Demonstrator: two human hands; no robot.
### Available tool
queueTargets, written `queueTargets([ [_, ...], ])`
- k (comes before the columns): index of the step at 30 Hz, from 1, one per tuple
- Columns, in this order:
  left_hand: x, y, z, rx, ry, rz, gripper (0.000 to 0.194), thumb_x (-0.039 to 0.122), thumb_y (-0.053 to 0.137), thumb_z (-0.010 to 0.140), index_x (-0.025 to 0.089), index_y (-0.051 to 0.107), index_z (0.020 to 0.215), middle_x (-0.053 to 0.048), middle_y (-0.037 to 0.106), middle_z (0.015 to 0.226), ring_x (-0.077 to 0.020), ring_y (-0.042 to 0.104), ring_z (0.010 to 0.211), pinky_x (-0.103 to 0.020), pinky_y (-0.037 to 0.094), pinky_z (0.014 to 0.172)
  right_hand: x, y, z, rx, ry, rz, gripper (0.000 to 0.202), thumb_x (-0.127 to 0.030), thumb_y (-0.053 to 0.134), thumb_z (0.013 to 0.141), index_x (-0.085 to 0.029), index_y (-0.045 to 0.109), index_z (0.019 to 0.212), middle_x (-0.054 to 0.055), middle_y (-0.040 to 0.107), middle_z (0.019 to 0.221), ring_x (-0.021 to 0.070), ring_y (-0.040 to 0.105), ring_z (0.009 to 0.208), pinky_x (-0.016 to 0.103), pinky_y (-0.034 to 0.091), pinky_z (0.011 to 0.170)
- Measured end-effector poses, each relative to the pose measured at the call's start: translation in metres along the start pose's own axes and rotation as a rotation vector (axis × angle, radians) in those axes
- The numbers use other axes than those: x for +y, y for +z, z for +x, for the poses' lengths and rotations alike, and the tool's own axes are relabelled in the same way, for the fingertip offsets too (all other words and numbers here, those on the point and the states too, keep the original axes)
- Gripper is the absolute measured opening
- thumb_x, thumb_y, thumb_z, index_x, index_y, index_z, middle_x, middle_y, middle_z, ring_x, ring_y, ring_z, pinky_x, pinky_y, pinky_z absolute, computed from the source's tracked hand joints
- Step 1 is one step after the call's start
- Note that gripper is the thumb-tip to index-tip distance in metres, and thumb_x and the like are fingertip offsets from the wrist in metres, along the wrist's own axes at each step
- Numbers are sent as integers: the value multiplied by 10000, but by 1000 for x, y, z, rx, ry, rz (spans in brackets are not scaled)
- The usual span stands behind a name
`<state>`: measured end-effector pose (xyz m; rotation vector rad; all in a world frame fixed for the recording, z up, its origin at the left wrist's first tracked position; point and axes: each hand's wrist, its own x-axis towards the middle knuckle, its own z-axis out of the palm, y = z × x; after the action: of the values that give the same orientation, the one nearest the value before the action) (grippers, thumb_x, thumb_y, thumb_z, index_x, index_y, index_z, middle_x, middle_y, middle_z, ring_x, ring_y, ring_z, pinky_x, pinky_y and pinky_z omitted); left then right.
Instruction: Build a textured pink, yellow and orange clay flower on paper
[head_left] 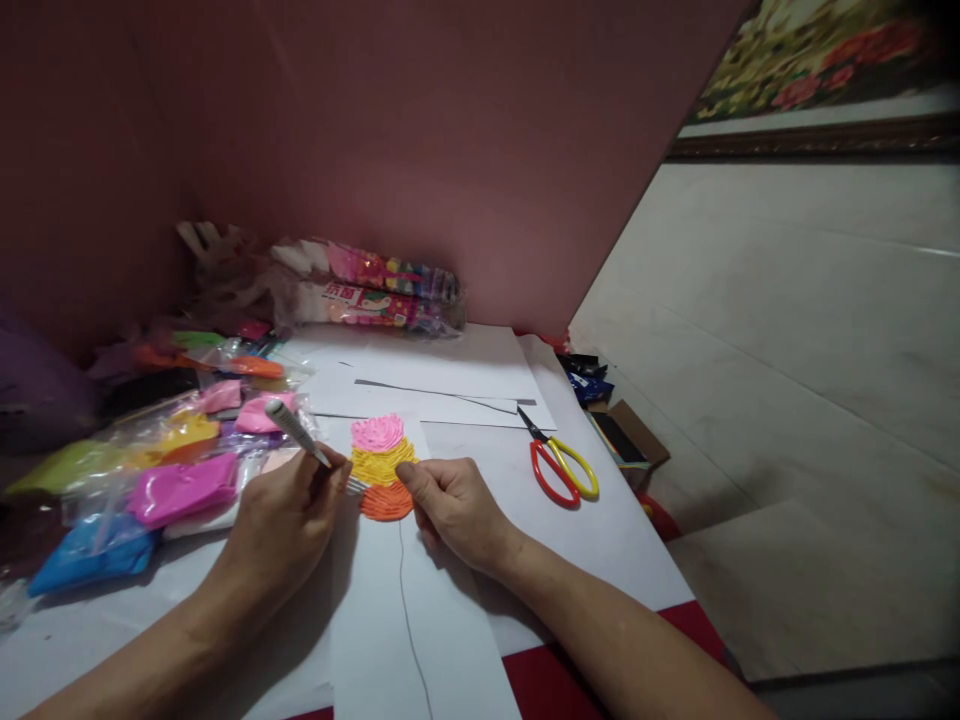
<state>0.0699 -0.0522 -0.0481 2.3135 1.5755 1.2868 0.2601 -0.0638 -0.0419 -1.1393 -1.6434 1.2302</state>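
Observation:
My left hand (289,505) is closed around a fork (300,432) with a pale, textured handle. Its metal tines reach the left edge of the orange clay patch (386,503). Above that patch lie a yellow clay patch (382,462) and a pink one (377,433), all scored with ridges. They sit on a white paper strip (450,650) with a wavy line drawn down from the orange clay. My right hand (461,505) grips the strip's right edge, fingers curled, its thumb tip beside the yellow and orange clay.
Scissors (559,465) with one red and one yellow handle lie to the right. Bags of coloured clay (187,490) crowd the left side. Behind are white sheets (450,355) with dark cut strips, and packaged clay (375,290) against the pink wall (420,130).

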Motion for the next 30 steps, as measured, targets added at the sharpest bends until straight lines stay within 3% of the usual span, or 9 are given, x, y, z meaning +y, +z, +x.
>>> queueTargets([
  [6,2,-2,-3,37,-36,23,119,280,480,832,198,555,791,17,593,593,-135,539,461,-251,404,465,-1,0,0,6,-5,1,562,-540,431,905,-178,422,476,-51,404,362,56,394,347,192,346,425],
  [12,7,2,-2,-34,54,-95,104,244,464,838,209,541,777,17,592,601,-142,552,491,-253,417,482,-2,0,0,5,-14,-7,556,-533,432,908,-177,427,480,-49,410,366,55,397,350,191,348,428],
  [18,0,1,0,5,-57,-9,142,306,474,836,200,550,780,5,603,604,-150,556,487,-266,414,488,-2,0,-1,5,3,-5,557,-546,429,903,-179,426,484,-54,404,360,54,387,338,189,338,409],
  [25,7,4,-2,-46,10,-107,102,261,468,831,208,543,786,11,599,607,-145,540,489,-262,410,480,-1,1,0,7,-17,-4,558,-533,434,907,-177,426,477,-49,409,364,55,393,347,190,340,418],
  [30,6,3,2,-52,-31,-66,115,264,447,826,215,528,760,5,596,598,-156,540,487,-276,400,488,-3,1,-1,11,-6,1,560,-537,434,905,-178,424,475,-49,407,360,54,389,342,191,340,415],
])
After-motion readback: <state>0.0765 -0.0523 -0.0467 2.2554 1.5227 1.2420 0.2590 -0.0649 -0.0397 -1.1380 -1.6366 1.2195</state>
